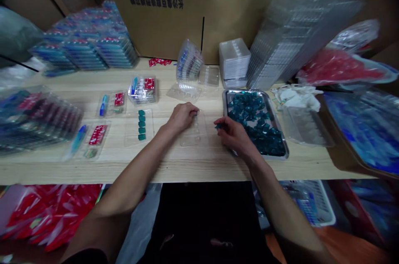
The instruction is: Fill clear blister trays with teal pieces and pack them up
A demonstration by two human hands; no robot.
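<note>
My left hand [182,115] rests with curled fingers on the top edge of an empty clear plastic blister tray [193,133] at the middle of the wooden table. My right hand [232,133] sits just right of that tray, fingers pinched on a small teal piece [218,126]. A metal tray [282,154] heaped with many teal pieces [258,122] lies beside my right hand. To the left, another clear blister tray [139,127] holds a column of several teal pieces.
Part-filled blister packs with blue pens and red cards [90,137] lie at the left. Stacks of finished packs [87,43] stand at the back left. Clear tray stacks [233,62] and cardboard boxes [174,10] line the back. Red bags [339,66] sit at the right.
</note>
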